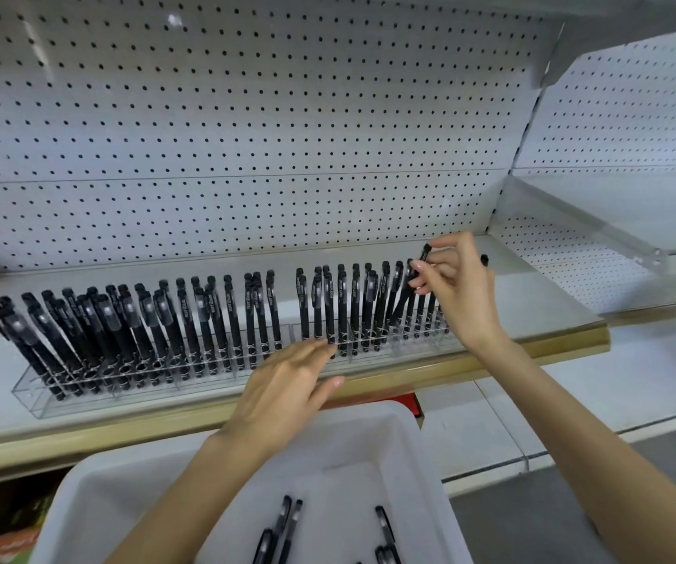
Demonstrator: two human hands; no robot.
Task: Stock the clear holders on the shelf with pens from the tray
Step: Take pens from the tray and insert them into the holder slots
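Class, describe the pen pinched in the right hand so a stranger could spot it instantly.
On the white shelf, follow the right-hand clear holder to its right end. There the right hand pinches one black pen; unlike its neighbours, it leans, cap raised above the row.

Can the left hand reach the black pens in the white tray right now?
Probably yes: the left hand holds nothing, and the black pens lie uncovered in the white plastic tray just below it.
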